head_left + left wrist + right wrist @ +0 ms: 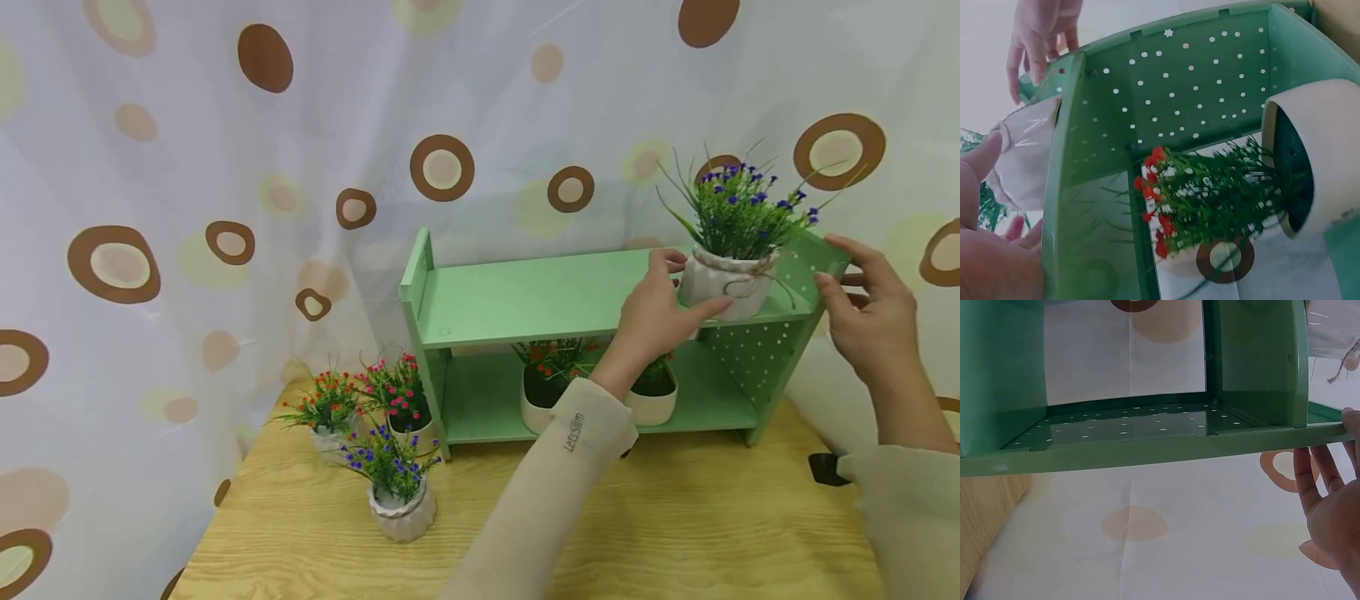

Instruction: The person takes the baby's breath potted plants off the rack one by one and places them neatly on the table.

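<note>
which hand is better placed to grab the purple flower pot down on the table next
Probably the left hand: it is nearer the table pot, though it must first release the upper pot it holds. The right hand is farther off, at the right end of the green shelf.

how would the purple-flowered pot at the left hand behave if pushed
The purple-flowered pot may tip, since its bushy plant rises well above it. Its shiny wall could feel slippery. The thin, splayed blades would probably flex.
</note>
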Demonstrator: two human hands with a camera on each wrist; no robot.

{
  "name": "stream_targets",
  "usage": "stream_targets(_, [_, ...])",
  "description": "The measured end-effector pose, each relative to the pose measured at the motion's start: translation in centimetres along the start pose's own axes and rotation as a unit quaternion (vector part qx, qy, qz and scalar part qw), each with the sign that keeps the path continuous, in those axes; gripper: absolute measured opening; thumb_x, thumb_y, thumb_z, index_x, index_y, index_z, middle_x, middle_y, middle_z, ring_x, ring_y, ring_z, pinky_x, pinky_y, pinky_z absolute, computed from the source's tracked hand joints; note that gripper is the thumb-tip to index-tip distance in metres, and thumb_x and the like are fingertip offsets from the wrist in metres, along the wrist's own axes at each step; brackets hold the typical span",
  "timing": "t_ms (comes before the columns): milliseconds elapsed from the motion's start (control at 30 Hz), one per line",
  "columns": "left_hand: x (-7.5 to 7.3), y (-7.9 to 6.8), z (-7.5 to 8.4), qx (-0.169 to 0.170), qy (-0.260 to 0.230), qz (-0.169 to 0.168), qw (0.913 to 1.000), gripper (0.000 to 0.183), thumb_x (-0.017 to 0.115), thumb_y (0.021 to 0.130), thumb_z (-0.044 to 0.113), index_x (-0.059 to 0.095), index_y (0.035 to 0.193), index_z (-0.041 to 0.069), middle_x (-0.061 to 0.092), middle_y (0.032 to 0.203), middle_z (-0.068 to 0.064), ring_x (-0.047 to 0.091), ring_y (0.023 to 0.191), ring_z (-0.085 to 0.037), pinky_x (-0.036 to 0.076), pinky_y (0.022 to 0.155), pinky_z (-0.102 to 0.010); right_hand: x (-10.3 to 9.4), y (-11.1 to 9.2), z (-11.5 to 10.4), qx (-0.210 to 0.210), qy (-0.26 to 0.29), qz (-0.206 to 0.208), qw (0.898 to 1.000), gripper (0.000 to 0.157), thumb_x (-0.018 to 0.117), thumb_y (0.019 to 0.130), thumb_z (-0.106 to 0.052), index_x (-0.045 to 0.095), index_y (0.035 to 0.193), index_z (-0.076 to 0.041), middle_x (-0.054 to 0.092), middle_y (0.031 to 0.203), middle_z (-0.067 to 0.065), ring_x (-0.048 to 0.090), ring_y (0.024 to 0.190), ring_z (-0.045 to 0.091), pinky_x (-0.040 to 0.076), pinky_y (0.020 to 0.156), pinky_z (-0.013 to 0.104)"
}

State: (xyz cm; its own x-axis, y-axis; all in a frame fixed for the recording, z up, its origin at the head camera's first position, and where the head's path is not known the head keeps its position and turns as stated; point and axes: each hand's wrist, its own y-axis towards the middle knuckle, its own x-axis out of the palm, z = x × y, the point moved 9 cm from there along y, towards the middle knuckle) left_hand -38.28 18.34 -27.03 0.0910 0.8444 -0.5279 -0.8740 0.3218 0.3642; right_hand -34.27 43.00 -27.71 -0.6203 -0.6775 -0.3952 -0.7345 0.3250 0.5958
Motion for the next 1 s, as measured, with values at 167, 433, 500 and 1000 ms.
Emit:
stream_targets(167, [0.9, 1.0, 0.0, -0.018, 0.006, 0.003, 0.9998, 0.097, 0.079, 0.088, 0.054, 0.02, 0.162, 0.034, 0.052, 0.153, 0.012, 0.067, 0.119, -0.009, 0.058, 0.084, -0.027, 0.2, 0.0, -0.3, -0.01, 0.011, -0.001, 1.0, 0.049, 0.054, 0.107, -0.025, 0.048, 0.155, -0.036, 0.051, 0.149, -0.018, 0.044, 0.102, -0.015, 0.036, 0.082, 0.006])
stream_targets(433, [1.2, 1.9, 0.2, -0.011, 0.09, 0.025, 0.9956, 0.1, 0.079, 0.083, 0.062, 0.028, 0.163, 0.028, 0.054, 0.15, 0.01, 0.067, 0.115, -0.009, 0.057, 0.087, -0.025, -0.1, -0.1, -0.4, -0.017, 0.008, -0.001, 1.0, 0.049, 0.055, 0.107, -0.025, 0.048, 0.155, -0.034, 0.05, 0.154, -0.011, 0.045, 0.103, -0.015, 0.038, 0.083, 0.006])
stream_targets(500, [1.2, 2.0, 0.1, -0.012, 0.109, 0.027, 0.9936, 0.097, 0.079, 0.083, 0.063, 0.031, 0.161, 0.03, 0.053, 0.148, 0.011, 0.066, 0.114, -0.009, 0.056, 0.088, -0.025, -0.1, -0.1, -0.3, -0.017, 0.006, 0.0, 1.0, 0.049, 0.055, 0.107, -0.025, 0.048, 0.155, -0.034, 0.05, 0.154, -0.013, 0.045, 0.102, -0.015, 0.038, 0.083, 0.006])
stream_targets(1000, [1.7, 2.0, 0.5, -0.018, 0.096, -0.007, 0.9952, 0.1, 0.084, 0.079, 0.059, 0.033, 0.159, 0.027, 0.055, 0.132, 0.008, 0.06, 0.093, -0.006, 0.05, 0.07, -0.022, -0.3, 0.1, 0.0, -0.013, 0.028, -0.02, 0.999, 0.05, 0.057, 0.106, -0.024, 0.049, 0.155, -0.035, 0.052, 0.147, -0.017, 0.048, 0.103, -0.013, 0.039, 0.081, 0.002])
